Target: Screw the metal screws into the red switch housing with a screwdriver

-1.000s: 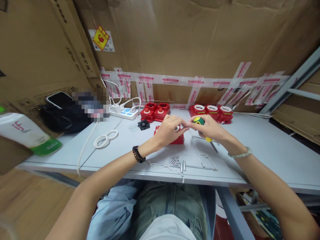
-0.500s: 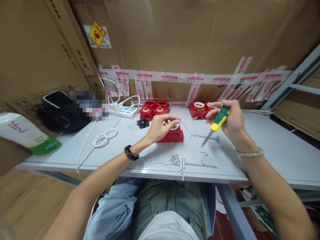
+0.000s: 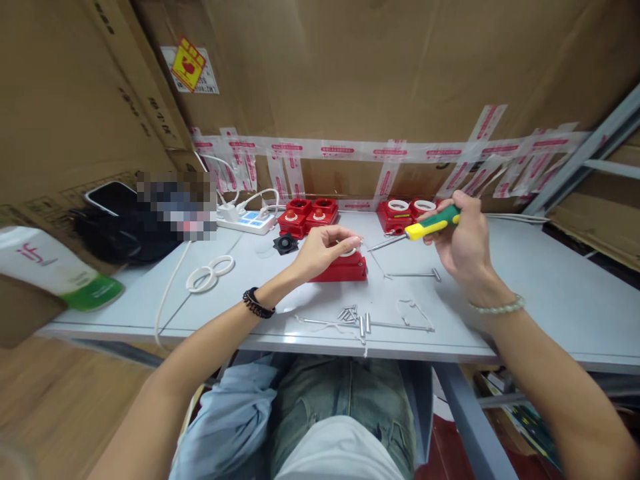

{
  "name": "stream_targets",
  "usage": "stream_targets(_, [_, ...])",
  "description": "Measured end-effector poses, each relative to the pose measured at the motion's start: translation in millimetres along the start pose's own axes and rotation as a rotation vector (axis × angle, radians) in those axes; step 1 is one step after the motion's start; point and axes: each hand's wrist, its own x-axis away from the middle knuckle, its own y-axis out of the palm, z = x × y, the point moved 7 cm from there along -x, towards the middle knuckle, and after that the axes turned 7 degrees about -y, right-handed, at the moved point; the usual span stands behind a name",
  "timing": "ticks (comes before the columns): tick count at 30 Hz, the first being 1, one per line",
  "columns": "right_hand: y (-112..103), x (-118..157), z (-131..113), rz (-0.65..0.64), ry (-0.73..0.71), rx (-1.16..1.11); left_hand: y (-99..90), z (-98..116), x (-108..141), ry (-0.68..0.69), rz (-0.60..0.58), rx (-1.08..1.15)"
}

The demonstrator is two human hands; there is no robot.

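My right hand point(image 3: 463, 237) is wrapped round the green and yellow handle of a screwdriver point(image 3: 433, 223). Its metal shaft points left, with the tip just right of my left fingertips. My left hand point(image 3: 327, 250) is over a red box point(image 3: 345, 269) with a white ring on top, thumb and fingers pinched on something too small to make out. A thin white cord point(image 3: 379, 265) runs from near those fingertips to a metal rod point(image 3: 413, 274) with a crosspiece, lying on the table. My left hand covers part of the box.
Near the front edge of the table point(image 3: 450, 347) lie several screws point(image 3: 347, 313) and rods with cords point(image 3: 400, 327). More red boxes point(image 3: 307, 217) stand at the back, beside a power strip point(image 3: 247, 222). White rings point(image 3: 201, 280), a black square part point(image 3: 286, 244) and a tube point(image 3: 55, 267) are leftward.
The screwdriver has swung from pointing down to nearly level, and its tip has moved up and left, close to my left fingertips. My left hand stays over the red box.
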Motion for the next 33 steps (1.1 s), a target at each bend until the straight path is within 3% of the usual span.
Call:
stream_targets(9, [3,10,-16,0.034,-0.204,-0.013,1.5,0,4,-0.033,0.010,0.007])
stream_targets(16, [2,12,-18,0.017,-0.206,0.047,1.9,1,4,-0.036,0.015,-0.006])
stream_targets(22, [1,18,-23,0.009,-0.311,0.023,1.9,1,4,-0.044,0.018,0.041])
stream_targets(26, [5,25,-31,-0.019,-0.470,0.087,-0.3,-3,3,-0.063,0.059,0.056])
stream_targets(31, [5,42,-50,0.024,-0.832,0.141,-1.5,-5,3,-0.074,0.114,0.083])
stream_targets(33, [4,42,-50,0.048,-0.849,0.145,-1.3,-3,3,-0.052,0.127,0.077])
